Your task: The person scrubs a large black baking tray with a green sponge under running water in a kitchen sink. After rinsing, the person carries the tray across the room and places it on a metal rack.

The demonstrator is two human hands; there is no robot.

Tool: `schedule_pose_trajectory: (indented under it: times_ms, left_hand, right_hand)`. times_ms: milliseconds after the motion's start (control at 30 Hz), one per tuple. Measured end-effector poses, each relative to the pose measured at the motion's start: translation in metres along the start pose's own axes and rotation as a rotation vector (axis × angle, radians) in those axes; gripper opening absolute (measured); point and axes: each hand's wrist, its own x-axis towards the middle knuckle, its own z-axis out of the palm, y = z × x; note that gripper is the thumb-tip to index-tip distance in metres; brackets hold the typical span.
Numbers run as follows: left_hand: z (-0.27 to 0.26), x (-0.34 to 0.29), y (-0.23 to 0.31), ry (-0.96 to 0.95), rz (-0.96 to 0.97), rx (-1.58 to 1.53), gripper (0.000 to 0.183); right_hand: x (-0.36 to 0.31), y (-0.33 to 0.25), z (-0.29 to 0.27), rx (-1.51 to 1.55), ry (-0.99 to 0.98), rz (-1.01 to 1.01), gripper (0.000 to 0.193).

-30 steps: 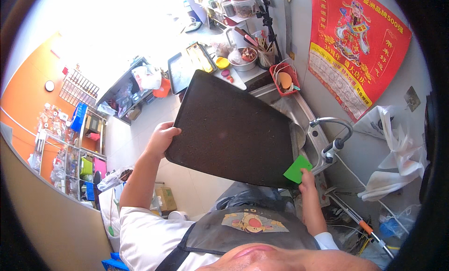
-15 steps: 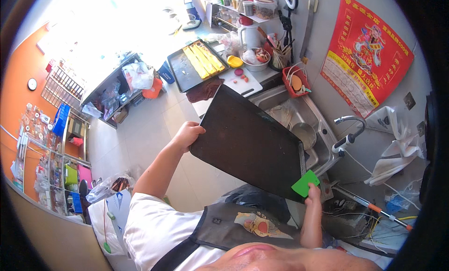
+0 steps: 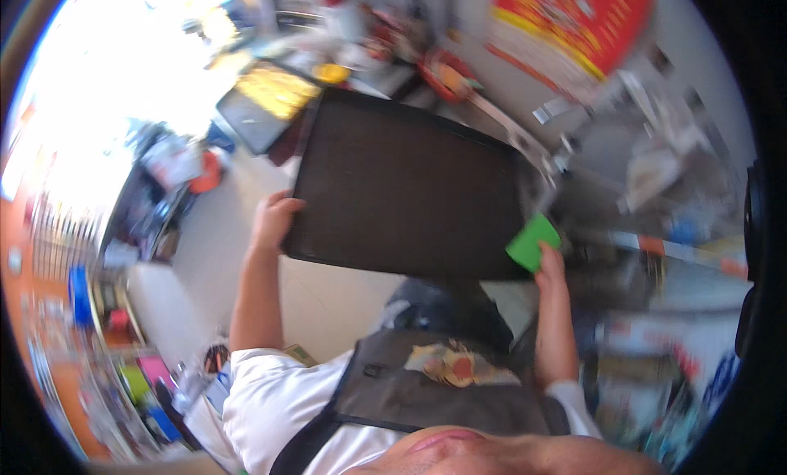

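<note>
A large dark baking tray is held up in front of my body, its flat inside facing up toward me. My left hand grips the tray's left edge, fingers wrapped round the rim. At the tray's lower right corner my right hand is closed on a green scraper, a flat plate that overlaps the tray's edge. Whether the right fingers also bear the tray is hidden.
Beyond the tray, a second tray with yellow strips sits on the counter, a yellow object beside it. A red basket is by the wall, under a red poster. An orange-banded pole lies right. Motion blurs the surroundings.
The view has swung to the right, away from the counter. The tray has turned to lie more level across my front, and the sink is now mostly hidden behind it. Both grips stay.
</note>
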Motion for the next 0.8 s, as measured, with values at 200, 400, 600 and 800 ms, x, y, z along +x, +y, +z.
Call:
schedule_pose_trajectory:
  times_ms: [200, 400, 600, 800]
  left_hand:
    - [0.003, 0.026, -0.053, -0.206, -0.203, 0.164, 0.014]
    - [0.069, 0.034, -0.085, -0.374, -0.174, 0.101, 0.02]
    - [0.17, -0.009, -0.078, -0.529, -0.062, 0.238, 0.02]
    - [0.278, -0.075, -0.086, -0.719, -0.024, 0.373, 0.06]
  right_hand:
    - [-0.013, 0.048, -0.042, -0.102, 0.111, 0.155, 0.029]
    - [-0.055, 0.062, -0.117, -0.035, 0.321, 0.082, 0.03]
    - [-0.104, 0.087, -0.235, 0.129, 0.527, 0.012, 0.031]
    - [-0.204, 0.072, -0.332, 0.311, 0.704, -0.048, 0.032]
